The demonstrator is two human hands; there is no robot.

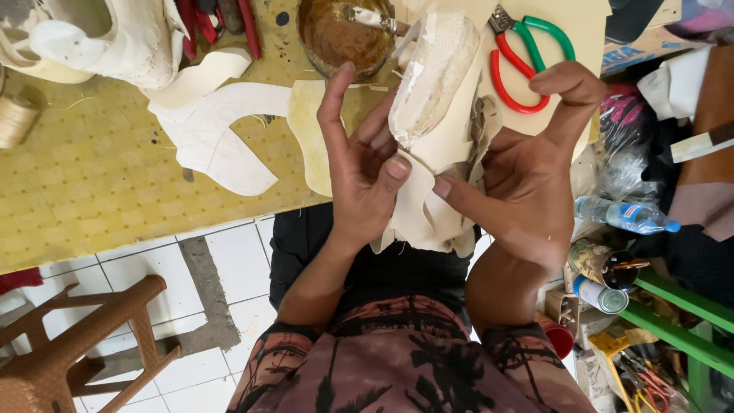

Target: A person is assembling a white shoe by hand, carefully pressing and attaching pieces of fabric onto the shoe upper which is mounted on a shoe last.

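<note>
Both hands hold the cream shoe upper [433, 76] up over the yellow tabletop [92, 176], left hand [359, 180] and right hand [527, 164] each with grip pinched on its loose leather edge, probably pulling it taut, scissors [527, 61] within reach.

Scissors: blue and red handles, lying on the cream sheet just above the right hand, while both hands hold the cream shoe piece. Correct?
Not quite. The scissors have green and red handles, not blue and red, as the head view shows. The rest stands: they lie on the cream sheet just above the right hand, and the left hand and right hand both hold the cream shoe piece.
</note>
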